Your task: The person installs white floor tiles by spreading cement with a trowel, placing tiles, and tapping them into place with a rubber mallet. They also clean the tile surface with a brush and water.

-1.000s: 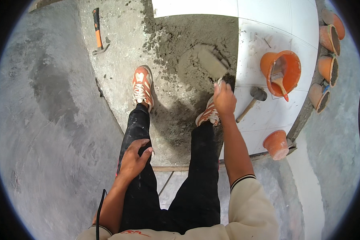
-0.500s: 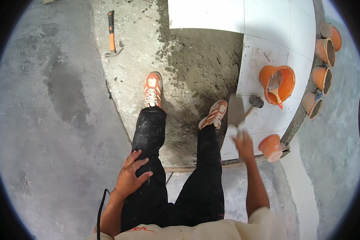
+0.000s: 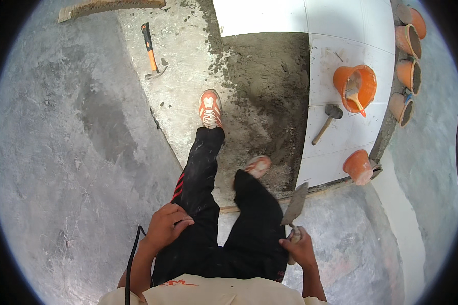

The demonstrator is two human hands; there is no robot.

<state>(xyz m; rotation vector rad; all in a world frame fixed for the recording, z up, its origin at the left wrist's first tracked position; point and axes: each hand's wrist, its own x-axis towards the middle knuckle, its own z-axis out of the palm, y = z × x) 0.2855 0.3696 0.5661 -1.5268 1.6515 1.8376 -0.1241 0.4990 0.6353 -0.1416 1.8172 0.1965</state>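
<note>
My right hand (image 3: 301, 248) is closed round the handle of a trowel (image 3: 295, 203). Its grey blade points up and away, beside my right thigh and just short of the near edge of the tiled floor. On my left thigh rests my left hand (image 3: 169, 224), its fingers curled against the black trousers (image 3: 201, 173); whether cloth is pinched in them is hidden. Beyond my feet lies a patch of grey mortar (image 3: 267, 76), bordered by white tiles (image 3: 323, 157) at its far and right sides. A mallet (image 3: 327, 123) with a dark head lies on the tiles.
An orange bucket (image 3: 364, 86) with a brush (image 3: 358, 104) inside stands on the tiles. Another orange bucket (image 3: 359, 166) is nearer. Several buckets (image 3: 408, 73) line the right side. A claw hammer (image 3: 150, 51) lies far left, below a wooden board (image 3: 107, 7).
My right hand has drawn the trowel back from the tiles to beside my thigh. My right foot has moved nearer, blurred. My left hand's spread fingers have curled.
</note>
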